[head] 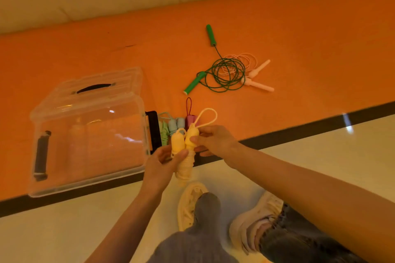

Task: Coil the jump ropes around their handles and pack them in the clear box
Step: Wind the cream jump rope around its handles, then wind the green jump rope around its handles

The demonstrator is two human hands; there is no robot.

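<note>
- The yellow jump rope (185, 151) is sitting in both hands, just right of the clear box (89, 134), its cord wound in a thick bundle below the two handles.
- The left hand (162, 163) is closing around the lower handles and the coil; the right hand (210, 140) is pinching the top of one handle, where a free loop of cord is arching upward.
- My reading: the winding is nearly finished, and that last loop is waiting to be tucked or secured.
- Risk: if the right hand is letting go before the loop is caught, the springy cord is likely to unwind and the coil to loosen.
- Risk: the loop could snag on the small bundled ropes (177, 126) lying just right of the box, between it and the hands.
- The box is lying on the orange mat (299, 34); I cannot tell whether its lid is latched, so packing may be needing a hand freed first.
- Farther from the box, up and to the right, the green rope (222, 72) and pink rope (254, 77) are lying uncoiled and overlapping; lifting one may be dragging the other.
- The box's near edge is sitting close to the mat's dark border, with bare mat behind it giving open room.
</note>
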